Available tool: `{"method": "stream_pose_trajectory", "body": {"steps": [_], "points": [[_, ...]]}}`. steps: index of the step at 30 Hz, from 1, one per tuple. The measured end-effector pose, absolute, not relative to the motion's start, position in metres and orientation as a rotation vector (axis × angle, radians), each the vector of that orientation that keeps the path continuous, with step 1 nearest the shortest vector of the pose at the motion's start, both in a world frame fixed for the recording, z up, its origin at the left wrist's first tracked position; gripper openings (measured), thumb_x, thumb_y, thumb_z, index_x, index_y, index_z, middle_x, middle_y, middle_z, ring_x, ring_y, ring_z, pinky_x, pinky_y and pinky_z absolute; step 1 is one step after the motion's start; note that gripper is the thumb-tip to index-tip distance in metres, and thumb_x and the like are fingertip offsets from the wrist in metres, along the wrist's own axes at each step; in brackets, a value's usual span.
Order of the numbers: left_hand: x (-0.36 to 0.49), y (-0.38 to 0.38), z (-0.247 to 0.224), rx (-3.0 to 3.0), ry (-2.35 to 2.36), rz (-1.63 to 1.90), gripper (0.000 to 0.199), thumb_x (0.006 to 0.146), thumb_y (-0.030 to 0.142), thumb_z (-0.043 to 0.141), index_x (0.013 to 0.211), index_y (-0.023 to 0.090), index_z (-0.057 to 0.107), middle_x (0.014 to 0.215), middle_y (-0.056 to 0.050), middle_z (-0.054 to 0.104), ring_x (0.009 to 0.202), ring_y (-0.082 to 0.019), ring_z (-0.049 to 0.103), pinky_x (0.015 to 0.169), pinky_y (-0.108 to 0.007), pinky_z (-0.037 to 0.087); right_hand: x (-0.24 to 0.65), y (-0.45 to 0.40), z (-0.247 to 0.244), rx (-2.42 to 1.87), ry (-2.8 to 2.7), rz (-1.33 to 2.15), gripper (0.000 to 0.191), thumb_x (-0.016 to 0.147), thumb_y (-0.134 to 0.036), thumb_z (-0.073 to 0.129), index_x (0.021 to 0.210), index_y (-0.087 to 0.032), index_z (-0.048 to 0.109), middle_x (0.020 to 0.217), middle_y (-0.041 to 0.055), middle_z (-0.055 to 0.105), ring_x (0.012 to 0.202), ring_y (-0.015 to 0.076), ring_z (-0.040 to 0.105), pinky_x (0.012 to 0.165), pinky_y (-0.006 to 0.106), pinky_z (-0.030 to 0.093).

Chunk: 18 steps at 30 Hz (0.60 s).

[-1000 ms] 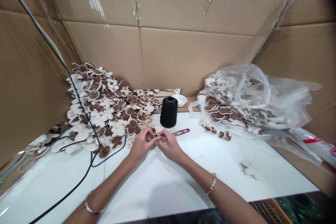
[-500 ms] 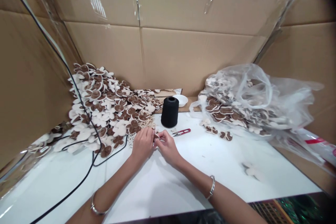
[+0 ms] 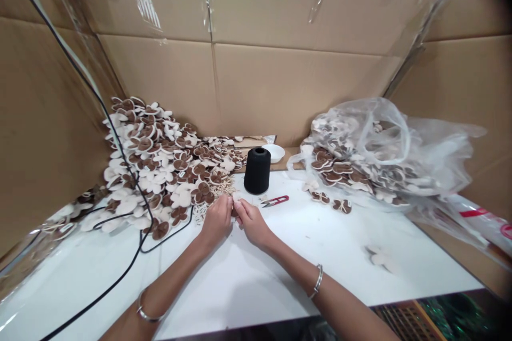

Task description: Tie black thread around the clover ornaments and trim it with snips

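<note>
The brown piece (image 3: 234,213) is between the two hands, low above the table and mostly covered by fingers. The left hand (image 3: 217,219) has its fingers curled together and pinches the piece from its side. The right hand (image 3: 252,222) is bent too, its thumb and forefinger narrowed on the piece. The hands almost meet; the exact grip of the hidden fingers I cannot tell.

Just beyond the left hand is a scatter of pale strips (image 3: 224,185), at the foot of a large pile (image 3: 160,162) of brown and white flower shapes. Behind the hands a black cone (image 3: 257,172) stands upright, with a white bowl (image 3: 276,153) behind it, partly hidden. Red snips (image 3: 277,200) lie to the right of the cone, near the right hand.

Farther right, two bowed shapes (image 3: 342,206) lie side by side in front of a clear bag (image 3: 388,144) with more flower shapes in and around it. One blurred white flower (image 3: 382,259) lies well apart on the white table (image 3: 288,272).

A black cable (image 3: 128,168) crosses in front of the pile. Each forearm wears a silver bangle (image 3: 149,318). Cardboard walls (image 3: 280,85) surround the table on three sides.
</note>
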<state>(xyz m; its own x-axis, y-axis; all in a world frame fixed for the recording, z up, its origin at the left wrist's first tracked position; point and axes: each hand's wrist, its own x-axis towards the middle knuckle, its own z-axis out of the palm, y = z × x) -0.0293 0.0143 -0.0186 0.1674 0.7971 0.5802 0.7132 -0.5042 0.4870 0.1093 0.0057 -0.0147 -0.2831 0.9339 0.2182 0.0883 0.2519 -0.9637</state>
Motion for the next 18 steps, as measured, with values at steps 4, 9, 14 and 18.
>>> {"method": "stream_pose_trajectory", "body": {"steps": [4, 9, 14, 18], "points": [[-0.023, 0.008, -0.014, 1.933, 1.457, 1.297, 0.029, 0.099, 0.034, 0.028, 0.075, 0.022, 0.037, 0.062, 0.003, 0.042, 0.056, -0.015, 0.045, 0.057, -0.028, 0.035, 0.108, 0.013, -0.024, -0.851, -1.428, 1.379, 0.040, 0.089, -0.056, 0.048, 0.071, -0.021, 0.043, 0.052, -0.0067, 0.037, 0.046, 0.0091, 0.034, 0.045, 0.023, 0.027], [-0.014, 0.007, -0.009, 1.586, 1.342, 1.395, 0.033, 0.095, 0.045, 0.035, 0.076, 0.020, 0.044, 0.067, 0.002, 0.047, 0.064, -0.015, 0.050, 0.062, -0.027, 0.041, 0.105, 0.014, -0.026, -0.752, -1.227, 1.584, 0.041, 0.084, -0.059, 0.055, 0.073, -0.021, 0.044, 0.049, -0.0090, 0.038, 0.037, 0.0051, 0.024, 0.036, 0.021, 0.017], [-0.004, 0.006, -0.010, 1.240, 1.224, 1.416, 0.037, 0.087, 0.055, 0.047, 0.073, 0.020, 0.043, 0.058, 0.006, 0.046, 0.050, -0.012, 0.049, 0.051, -0.024, 0.044, 0.104, 0.011, -0.022, -0.685, -1.131, 1.671, 0.041, 0.083, -0.057, 0.059, 0.073, -0.021, 0.043, 0.050, -0.0100, 0.040, 0.034, 0.0034, 0.026, 0.033, 0.018, 0.019], [0.003, 0.003, -0.006, 1.047, 1.099, 1.325, 0.040, 0.084, 0.061, 0.045, 0.078, 0.022, 0.040, 0.048, 0.009, 0.047, 0.034, -0.012, 0.047, 0.036, -0.023, 0.040, 0.103, 0.012, -0.024, -0.669, -1.143, 1.653, 0.041, 0.084, -0.057, 0.057, 0.073, -0.020, 0.044, 0.050, -0.0103, 0.040, 0.035, 0.0042, 0.031, 0.034, 0.018, 0.026]]}}
